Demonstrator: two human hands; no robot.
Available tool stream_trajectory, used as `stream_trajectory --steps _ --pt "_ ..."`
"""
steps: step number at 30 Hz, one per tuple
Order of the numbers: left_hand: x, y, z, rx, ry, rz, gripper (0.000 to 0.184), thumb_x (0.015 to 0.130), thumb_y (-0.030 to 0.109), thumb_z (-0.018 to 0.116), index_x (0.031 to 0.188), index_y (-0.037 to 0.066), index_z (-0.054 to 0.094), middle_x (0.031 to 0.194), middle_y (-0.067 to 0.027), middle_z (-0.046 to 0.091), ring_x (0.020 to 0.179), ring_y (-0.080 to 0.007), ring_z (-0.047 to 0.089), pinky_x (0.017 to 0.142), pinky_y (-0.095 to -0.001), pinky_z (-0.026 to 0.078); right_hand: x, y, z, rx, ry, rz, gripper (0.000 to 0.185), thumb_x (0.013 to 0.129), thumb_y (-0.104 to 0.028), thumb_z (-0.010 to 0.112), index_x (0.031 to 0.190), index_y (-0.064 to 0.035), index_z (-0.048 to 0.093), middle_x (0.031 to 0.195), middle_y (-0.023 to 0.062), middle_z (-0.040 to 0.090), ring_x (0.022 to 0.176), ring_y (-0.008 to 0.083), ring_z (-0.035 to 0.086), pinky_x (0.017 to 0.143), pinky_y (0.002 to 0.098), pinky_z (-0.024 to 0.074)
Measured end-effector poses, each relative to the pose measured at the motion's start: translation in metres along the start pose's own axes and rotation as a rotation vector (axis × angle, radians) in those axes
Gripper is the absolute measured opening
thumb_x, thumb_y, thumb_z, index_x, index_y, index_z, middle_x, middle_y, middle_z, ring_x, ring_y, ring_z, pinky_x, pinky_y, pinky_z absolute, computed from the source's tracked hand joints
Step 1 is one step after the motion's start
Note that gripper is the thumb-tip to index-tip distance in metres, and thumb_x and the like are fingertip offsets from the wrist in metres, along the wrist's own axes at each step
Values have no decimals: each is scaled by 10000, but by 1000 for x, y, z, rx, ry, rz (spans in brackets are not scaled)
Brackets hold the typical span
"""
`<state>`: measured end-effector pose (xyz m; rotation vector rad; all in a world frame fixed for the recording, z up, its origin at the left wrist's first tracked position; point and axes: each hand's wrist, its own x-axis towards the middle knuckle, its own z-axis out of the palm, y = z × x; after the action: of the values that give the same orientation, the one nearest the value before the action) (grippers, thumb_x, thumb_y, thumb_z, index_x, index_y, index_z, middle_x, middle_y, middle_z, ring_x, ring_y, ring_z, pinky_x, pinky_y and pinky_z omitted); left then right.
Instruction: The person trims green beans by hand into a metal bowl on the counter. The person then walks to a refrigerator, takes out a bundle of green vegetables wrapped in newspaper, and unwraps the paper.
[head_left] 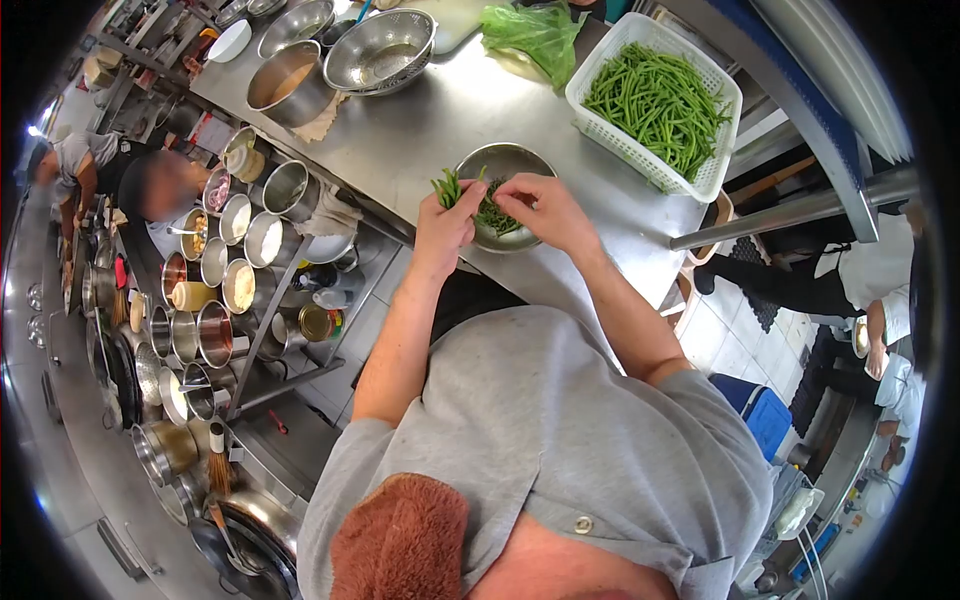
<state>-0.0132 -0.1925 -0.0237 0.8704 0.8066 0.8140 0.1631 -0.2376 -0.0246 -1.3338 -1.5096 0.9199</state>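
My left hand [447, 222] is wrapped round a small bunch of green beans [446, 187], whose ends stick out past the fingers at the left rim of a steel bowl [525, 155]. Over the bowl, my right hand [548, 208] is pinched close to the left fingertips; whatever lies between its fingers is too small to name. Small green bean pieces [498, 217] lie in the bowl. A white plastic basket [590, 117] heaped with long green beans [655, 110] stands at the upper right of the steel table [420, 140].
Colanders [380, 52] and a pot [290, 85] stand at the table's upper left, a green plastic bag [535, 35] at its top. Containers of ingredients [240, 285] fill the left. A metal rail [800, 208] crosses at right. Other people are at both sides.
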Motion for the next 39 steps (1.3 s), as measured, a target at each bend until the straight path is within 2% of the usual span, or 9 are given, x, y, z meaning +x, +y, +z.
stream_trajectory --steps 10,13,18,22,25,28,30,36,39 --pt "-4 -3 1 -81 -17 39 167 925 175 625 1012 34 600 672 69 432 474 -5 318 425 -196 238 6 14 1 123 -80 70 149 858 -129 618 920 0 660 749 49 629 666 92 536 626 263 453" --pt "-5 3 0 -151 -7 143 153 936 176 608 1006 44 578 678 65 434 489 -8 323 433 -194 243 14 13 -8 -17 29 46 132 831 -113 617 903 -13 663 749 79 640 662 159 585 638 307 474" --pt "-3 19 -4 -194 -19 130 163 959 240 574 926 85 538 743 31 459 505 -14 333 437 -187 248 13 32 -8 -883 -412 -129 158 767 -72 601 909 -57 667 834 134 649 766 318 629 703 410 499" --pt "-5 12 -1 -169 -37 65 185 963 253 564 883 91 524 742 28 462 494 -15 322 428 -189 235 28 36 -7 -946 -524 -170 124 753 -67 596 842 -43 679 819 136 672 824 338 651 725 433 508" --pt "-4 7 -2 -69 -59 62 191 968 244 554 854 97 514 731 29 460 482 -11 303 421 -188 216 37 19 -29 -622 -322 -241 84 746 -62 626 803 -33 680 799 146 671 791 302 666 698 405 518" --pt "-1 6 -2 22 -62 76 173 958 227 564 862 83 565 691 30 472 473 -18 327 430 -191 240 38 10 -51 -306 -233 -23 99 779 -46 667 870 -7 659 803 87 666 731 165 641 666 311 508" --pt "4 4 4 555 27 306 188 935 189 585 919 3 610 685 -37 576 559 -119 533 524 -271 420 37 12 -61 -51 -208 97 105 821 -56 674 904 4 654 820 47 671 727 84 608 644 244 494" --pt "5 6 24 935 -126 660 200 883 142 622 991 -26 633 831 -199 664 735 -313 645 695 -369 490 25 2 -51 283 -237 170 91 848 -51 656 910 15 650 810 25 668 711 80 600 637 237 500" --pt "9 3 18 1069 -150 699 175 861 112 628 978 -17 639 835 -222 650 756 -373 624 690 -373 490 21 2 -45 70 -144 82 85 856 -54 645 882 27 650 803 23 671 698 83 601 620 266 503"
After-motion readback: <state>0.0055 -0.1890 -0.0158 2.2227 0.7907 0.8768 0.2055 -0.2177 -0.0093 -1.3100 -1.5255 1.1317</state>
